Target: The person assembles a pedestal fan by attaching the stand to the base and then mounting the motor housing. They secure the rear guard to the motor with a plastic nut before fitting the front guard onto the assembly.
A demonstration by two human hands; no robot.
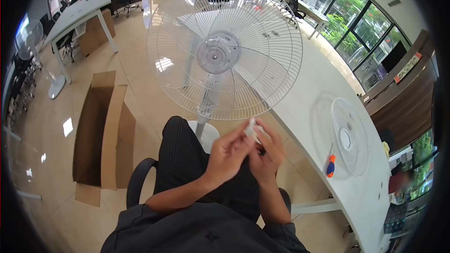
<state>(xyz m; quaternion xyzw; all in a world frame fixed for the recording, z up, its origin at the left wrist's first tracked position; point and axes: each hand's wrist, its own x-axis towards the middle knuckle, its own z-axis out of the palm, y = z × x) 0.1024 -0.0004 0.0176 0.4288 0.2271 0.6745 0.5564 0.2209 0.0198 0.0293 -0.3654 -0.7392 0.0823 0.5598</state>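
Sitting in a chair with dark, finely striped trousers, the person is bringing both hands together above the lap, and the action is all at the fingertips. The left hand [229, 152] is curling its fingers in tight, thumb and forefinger pinching a small white part [252, 129] that looks smooth and plastic; its exact shape is too small to tell. The right hand [267, 154] is cupping close behind it, fingers narrowed and touching the same piece from the other side, so the part is sitting right between the two sets of fingertips, poking up just above them.

Standing directly ahead is a white pedestal fan [224, 49], its round guard made of thin radiating wires, translucent blades showing through, a slim pole running down to a round base on the glossy tiled floor. Lying flat on the smooth white table [323, 89] to the right is a second round fan grille [349, 136], and just beside it a screwdriver [331, 165] with an orange and blue handle. Resting on the floor to the left is a long, open cardboard box [101, 131], matte brown.
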